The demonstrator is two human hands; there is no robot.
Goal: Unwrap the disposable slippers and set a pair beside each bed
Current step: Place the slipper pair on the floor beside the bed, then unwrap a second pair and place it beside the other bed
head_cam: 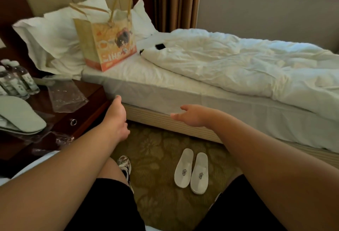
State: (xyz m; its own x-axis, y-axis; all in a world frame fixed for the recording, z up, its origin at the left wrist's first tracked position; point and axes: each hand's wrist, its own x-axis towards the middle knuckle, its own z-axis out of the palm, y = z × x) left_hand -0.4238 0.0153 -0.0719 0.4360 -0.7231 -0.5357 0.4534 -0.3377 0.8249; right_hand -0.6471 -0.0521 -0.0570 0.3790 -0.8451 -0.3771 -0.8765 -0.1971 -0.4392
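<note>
Two white slippers (191, 170) lie side by side as one pair on the patterned carpet (157, 148) near the bed (211, 91), long axes running toward the bed, toes pointing back at the person. A second, flattened pair of slippers (20, 116) rests on the dark wooden counter (86, 109) at the left, beside one empty clear wrapper (67, 96) and several water bottles (17, 79). Both hands are held out over the floor, empty: the left hand (117, 118) loosely open, the right hand (190, 115) open with fingers spread

Paper bag (108, 47) on mattress; bottles (16, 80) on nightstand (88, 109).
</note>
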